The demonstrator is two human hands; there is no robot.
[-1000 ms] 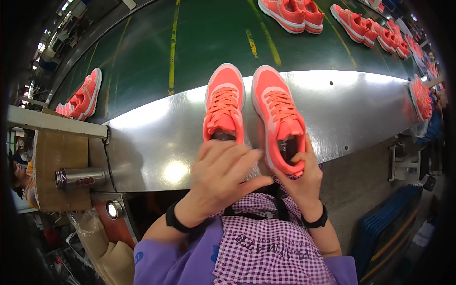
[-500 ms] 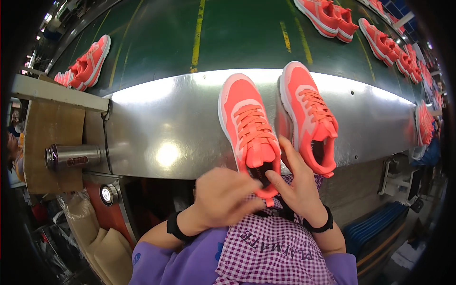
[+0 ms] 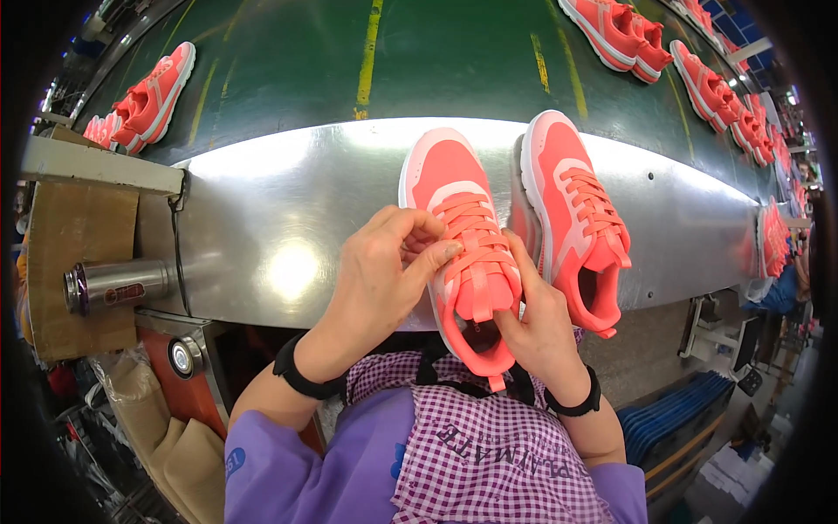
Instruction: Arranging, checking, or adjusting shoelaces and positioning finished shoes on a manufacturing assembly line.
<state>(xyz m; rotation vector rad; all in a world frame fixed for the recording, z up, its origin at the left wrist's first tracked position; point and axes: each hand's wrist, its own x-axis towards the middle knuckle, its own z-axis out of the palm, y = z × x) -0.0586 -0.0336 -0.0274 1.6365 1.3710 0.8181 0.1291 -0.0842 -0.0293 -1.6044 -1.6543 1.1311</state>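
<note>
A coral-pink sneaker (image 3: 449, 166) with a white sole lies in front of me, toe pointing away and heel toward my apron. My left hand (image 3: 375, 266) is at its left side, fingers curled and thumb on the flat coral shoelace (image 3: 476, 237); the fingertips are partly hidden. With the thumb by the collar and fingers along the right side, my right hand (image 3: 539, 319) grips the same sneaker. Its dark insole shows through the opening. Just to the right rests the matching sneaker (image 3: 559, 175), laced and touched by neither hand.
A shiny metal ledge (image 3: 349, 175) borders the green conveyor belt (image 3: 454, 61) with its yellow lines. More coral sneakers (image 3: 157, 100) are on the belt at left and far right (image 3: 615, 39). At left are a steel flask (image 3: 118, 286), a cardboard sheet (image 3: 83, 236) and a pale bar (image 3: 105, 166).
My left hand has moved up from the heel opening to the laces of the left sneaker. My right hand keeps its place at the collar. The view has shifted slightly.
</note>
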